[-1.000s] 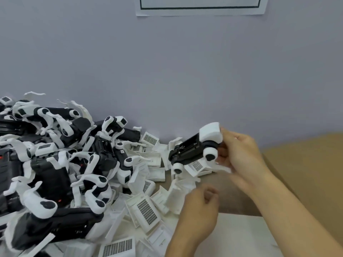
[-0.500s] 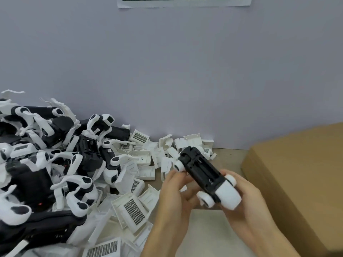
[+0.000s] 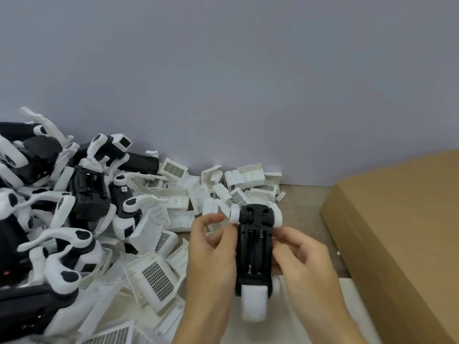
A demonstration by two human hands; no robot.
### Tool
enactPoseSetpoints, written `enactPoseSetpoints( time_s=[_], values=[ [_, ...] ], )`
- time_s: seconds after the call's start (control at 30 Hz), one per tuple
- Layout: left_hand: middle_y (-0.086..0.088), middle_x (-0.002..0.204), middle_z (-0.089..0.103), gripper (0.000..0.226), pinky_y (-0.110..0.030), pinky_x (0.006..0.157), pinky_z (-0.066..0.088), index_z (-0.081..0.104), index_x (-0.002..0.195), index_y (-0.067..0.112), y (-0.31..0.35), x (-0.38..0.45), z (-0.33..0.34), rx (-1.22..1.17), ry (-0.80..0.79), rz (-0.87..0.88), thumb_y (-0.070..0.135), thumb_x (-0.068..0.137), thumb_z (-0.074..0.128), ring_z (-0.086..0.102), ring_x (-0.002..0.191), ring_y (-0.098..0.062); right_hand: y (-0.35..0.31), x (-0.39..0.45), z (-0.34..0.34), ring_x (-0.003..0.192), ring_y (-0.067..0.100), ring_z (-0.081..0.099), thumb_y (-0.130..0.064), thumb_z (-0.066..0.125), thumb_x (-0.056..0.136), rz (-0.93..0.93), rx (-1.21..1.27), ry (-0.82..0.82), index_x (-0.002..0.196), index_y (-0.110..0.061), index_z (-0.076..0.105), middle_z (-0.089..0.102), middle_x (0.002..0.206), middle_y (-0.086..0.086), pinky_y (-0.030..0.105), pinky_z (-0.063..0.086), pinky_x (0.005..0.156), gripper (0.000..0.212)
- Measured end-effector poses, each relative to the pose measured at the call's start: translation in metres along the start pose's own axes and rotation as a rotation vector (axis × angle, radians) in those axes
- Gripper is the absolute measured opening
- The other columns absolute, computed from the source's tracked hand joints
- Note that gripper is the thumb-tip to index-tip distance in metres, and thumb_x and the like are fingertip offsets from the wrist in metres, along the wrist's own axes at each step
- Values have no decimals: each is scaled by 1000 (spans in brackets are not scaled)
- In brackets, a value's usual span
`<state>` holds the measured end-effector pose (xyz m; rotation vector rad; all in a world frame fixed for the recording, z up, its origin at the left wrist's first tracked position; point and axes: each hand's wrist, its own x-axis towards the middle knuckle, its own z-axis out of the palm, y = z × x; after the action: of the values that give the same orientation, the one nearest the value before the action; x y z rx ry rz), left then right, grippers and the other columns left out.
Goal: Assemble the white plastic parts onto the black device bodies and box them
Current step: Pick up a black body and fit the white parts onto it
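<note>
Between both hands sits a black device body point(image 3: 254, 252), open underside up, white end toward the person. Left hand point(image 3: 211, 259) and right hand point(image 3: 301, 256) grip its sides. White plastic parts point(image 3: 154, 276) lie heaped left; a cardboard box point(image 3: 402, 224) stands right.

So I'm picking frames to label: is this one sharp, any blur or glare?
Head view: mostly soft; both hands and the black device body are motion-blurred, lighting even, no glare, wide-angle bending at the cardboard box.
</note>
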<state>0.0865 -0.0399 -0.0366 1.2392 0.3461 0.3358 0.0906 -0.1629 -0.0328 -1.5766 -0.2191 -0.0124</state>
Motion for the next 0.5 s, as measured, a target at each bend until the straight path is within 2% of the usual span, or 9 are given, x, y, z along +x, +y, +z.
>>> enactPoseSetpoints(
  time_s=[0.1, 0.2, 0.27, 0.33, 0.43, 0.5],
  values=[
    [-4, 68, 68, 12, -35, 55, 47, 58, 83, 22, 3, -2, 2, 4, -30, 18, 16, 92, 64, 59, 57, -18, 0, -4, 0, 80, 17, 75, -22, 50, 88, 7, 154, -71, 93, -19, 80, 78, 86, 8, 21, 54, 64, 30],
    [-9, 70, 65, 25, -38, 61, 45, 58, 67, 19, 4, -5, 5, 18, -41, 46, 19, 91, 65, 54, 60, -21, 0, -5, -1, 88, 19, 75, -34, 55, 84, 36, 209, -52, 106, -26, 76, 78, 95, 5, 24, 56, 69, 31],
    [-12, 75, 64, 25, -44, 66, 46, 58, 69, 17, 3, -6, 6, 16, -50, 52, 20, 93, 65, 55, 67, -25, -1, -4, -2, 93, 18, 75, -35, 65, 84, 79, 242, -8, 124, -41, 64, 78, 100, 1, 30, 56, 77, 40],
    [-11, 78, 66, 26, -49, 73, 49, 60, 69, 17, 2, -6, 7, 29, -74, 65, 19, 94, 65, 58, 74, -28, -4, -2, -5, 94, 21, 75, -25, 69, 92, 124, 294, 33, 133, -49, 52, 78, 102, 2, 36, 55, 81, 51],
    [-3, 88, 75, 16, -54, 86, 53, 69, 73, 21, 3, -7, 8, 58, -129, 99, 29, 87, 66, 69, 89, -29, -10, -1, -11, 88, 27, 76, -16, 58, 98, 158, 366, 76, 128, -37, 60, 78, 100, 6, 40, 56, 77, 36],
    [-4, 93, 76, 20, -48, 81, 54, 72, 75, 24, 3, -6, 8, 50, -131, 93, 37, 81, 58, 69, 92, -28, -11, 1, -15, 80, 28, 76, -16, 57, 98, 209, 489, 132, 126, -22, 58, 78, 96, 13, 38, 57, 66, 29]
  ],
)
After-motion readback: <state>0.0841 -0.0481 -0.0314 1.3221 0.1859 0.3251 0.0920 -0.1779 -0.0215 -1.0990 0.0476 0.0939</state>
